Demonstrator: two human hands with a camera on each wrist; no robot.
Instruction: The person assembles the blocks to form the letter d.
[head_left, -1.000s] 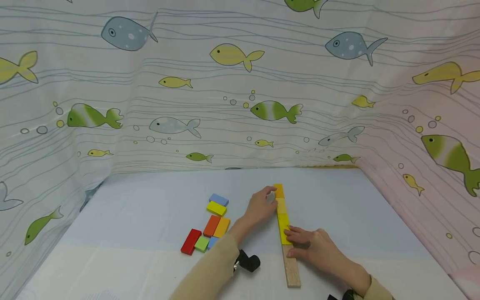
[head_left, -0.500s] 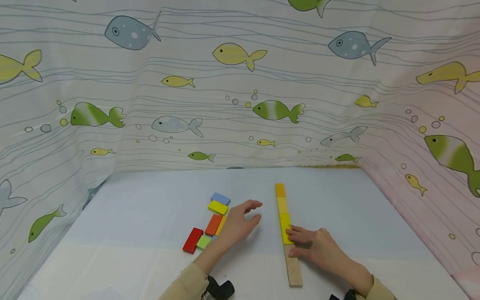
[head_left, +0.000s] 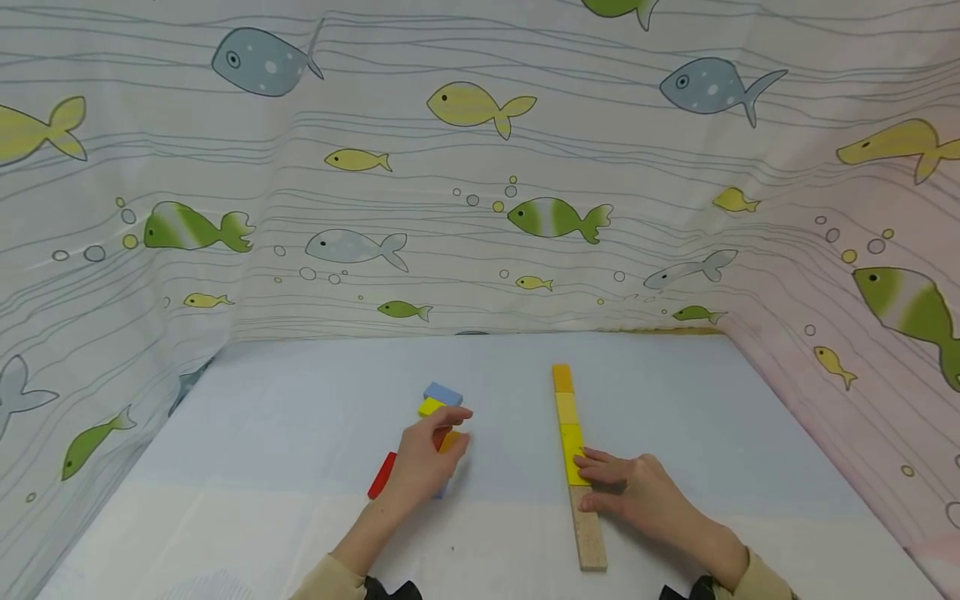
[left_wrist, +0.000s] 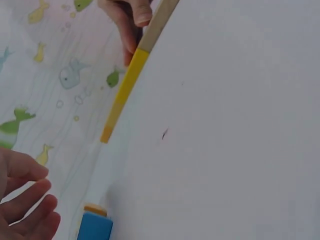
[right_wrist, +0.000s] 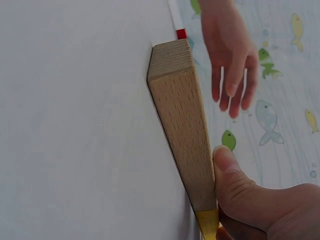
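My left hand (head_left: 426, 461) hovers over a loose group of coloured blocks, its fingers loosely bent with nothing between them. Partly covered by it are a red block (head_left: 382, 476), a yellow block (head_left: 431, 407) and an orange block (head_left: 451, 441). A straight row of blocks runs away from me: a plain wooden block (head_left: 589, 537) nearest, then bright yellow (head_left: 572, 446), pale yellow and orange (head_left: 562, 377) pieces. My right hand (head_left: 648, 496) rests against the row's right side, fingertips at the bright yellow part. In the right wrist view its thumb touches the wooden block's side.
A light blue block (head_left: 444, 392) lies behind the group. The left wrist view shows another blue block (left_wrist: 95, 227) close to the left hand. A fish-print curtain (head_left: 465, 250) borders the pale table (head_left: 262, 467) at the back and sides.
My left hand has left the far end of the row and moved left and nearer to me, over the loose blocks. The right hand and the row stay in place.
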